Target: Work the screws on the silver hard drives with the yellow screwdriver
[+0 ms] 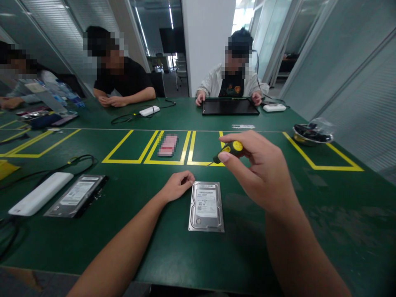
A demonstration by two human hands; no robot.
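A silver hard drive (206, 206) with a white label lies flat on the green table in front of me. My left hand (177, 185) rests on the table at the drive's upper left corner, fingers curled against its edge. Raised above the drive's right side, my right hand (260, 165) grips a small screwdriver (232, 147) with a yellow and black handle. The screwdriver's thin tip points down and left, apart from the drive. Whether the left fingers pinch anything besides the corner, I cannot make out.
A second hard drive (77, 194) lies at left beside a white power bank (41, 194) and black cables. Yellow tape (123, 161) marks rectangles on the table. A metal bowl (313, 134) of dark parts stands right. Across the table, a person holds a black panel (230, 107); others sit left.
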